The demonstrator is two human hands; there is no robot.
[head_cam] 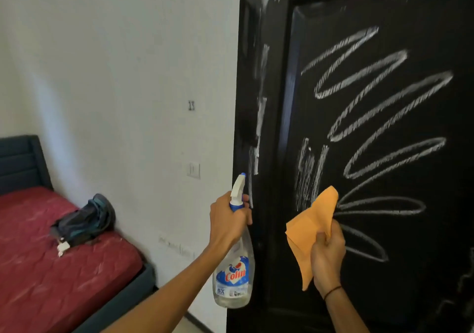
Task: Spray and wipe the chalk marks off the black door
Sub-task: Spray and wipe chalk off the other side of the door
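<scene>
Left hand [227, 223]: lower centre of the frame, fingers wrapped tight round the neck of the spray bottle [234, 268], just under the trigger head; forearm reaching in from the bottom edge.
Spray bottle: upright, clear body with a blue and white "Colin" label, white nozzle with a blue tip pointing up and slightly right; held right at the left edge of the door, contact with it not clear.
Right hand [328, 255]: lower right of centre, closed in a fist on the orange cloth [311, 232], thumb pressed over the fabric; dark band round the wrist.
Orange cloth: bunched in the fist, one corner sticking up, another hanging down past the wrist; close in front of the door panel, contact with the door not clear.
Black door [384, 12]: fills the right half of the frame, raised frame round a recessed panel.
Chalk marks [379, 76]: large white looping scribble across the panel, from upper right down to beside the right hand; smeared vertical streaks along the left stile and just above the cloth.
White wall [115, 76]: left half of the frame, with a small "13" and a light switch [193, 169].
Bed [64, 268]: lower left, red mattress on a dark frame, dark bag [86, 221] lying on it.
</scene>
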